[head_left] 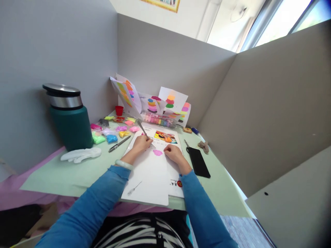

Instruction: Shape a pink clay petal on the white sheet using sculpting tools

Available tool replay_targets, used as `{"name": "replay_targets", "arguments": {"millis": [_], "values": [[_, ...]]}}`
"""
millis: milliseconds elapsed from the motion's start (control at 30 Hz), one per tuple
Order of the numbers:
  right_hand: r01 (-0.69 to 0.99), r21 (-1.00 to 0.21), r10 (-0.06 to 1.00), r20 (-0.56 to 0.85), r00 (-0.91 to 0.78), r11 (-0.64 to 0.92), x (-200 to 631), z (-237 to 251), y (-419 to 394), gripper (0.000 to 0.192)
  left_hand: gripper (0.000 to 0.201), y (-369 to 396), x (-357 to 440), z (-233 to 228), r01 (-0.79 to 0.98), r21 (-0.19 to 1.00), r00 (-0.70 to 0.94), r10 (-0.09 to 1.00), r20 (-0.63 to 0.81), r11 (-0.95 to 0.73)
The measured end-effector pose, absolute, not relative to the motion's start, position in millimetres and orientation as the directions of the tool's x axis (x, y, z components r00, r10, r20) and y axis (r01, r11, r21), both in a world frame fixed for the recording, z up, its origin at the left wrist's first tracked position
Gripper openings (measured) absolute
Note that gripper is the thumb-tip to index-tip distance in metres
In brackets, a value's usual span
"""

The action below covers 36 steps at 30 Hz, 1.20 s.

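Note:
My left hand [141,144] is closed around a metal fork [142,128]. Its handle slants up to the left, and the tines point down toward a flat pink patch of what looks like clay [157,152]. The patch lies on white paper [150,175], which bears a small grey drawing near its lower left corner. Just right of the patch, my right hand [173,153] rests with fingers curled together. What its fingertips hold, if anything, is too small to make out. Beyond the hands, an orange lump [168,139] sits on a colourful printed picture.
A green bottle [69,124], a white glove [81,155] and a pen [119,144] lie or stand at left, near several bagged coloured lumps [112,138]. On the right is a black phone-like slab [198,162]. Painted sheets [173,100] lean at the back against grey partitions [165,55].

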State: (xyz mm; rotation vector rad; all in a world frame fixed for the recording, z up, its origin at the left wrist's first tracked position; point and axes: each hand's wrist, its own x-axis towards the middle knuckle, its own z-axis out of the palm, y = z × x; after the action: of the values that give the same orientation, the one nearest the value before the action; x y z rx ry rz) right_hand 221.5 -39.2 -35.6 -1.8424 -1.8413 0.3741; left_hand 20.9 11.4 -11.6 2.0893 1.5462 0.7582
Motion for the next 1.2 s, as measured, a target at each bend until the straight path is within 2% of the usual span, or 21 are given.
{"name": "replay_targets", "arguments": {"millis": [867, 1200], "values": [[0.845, -0.533, 0.986, 0.158, 0.047, 0.045, 220.7, -34.8, -39.8, 0.015, 0.036, 15.0, 23.3, -18.9, 0.696, 0.653, 0.241, 0.954, 0.178, -0.298], [0.848, -0.527, 0.986, 0.163, 0.040, 0.053, 220.8, -34.6, -40.0, 0.015, 0.037, 10.2, 24.9, -14.1, 0.731, 0.614, 0.248, 0.954, 0.166, -0.297]]}}
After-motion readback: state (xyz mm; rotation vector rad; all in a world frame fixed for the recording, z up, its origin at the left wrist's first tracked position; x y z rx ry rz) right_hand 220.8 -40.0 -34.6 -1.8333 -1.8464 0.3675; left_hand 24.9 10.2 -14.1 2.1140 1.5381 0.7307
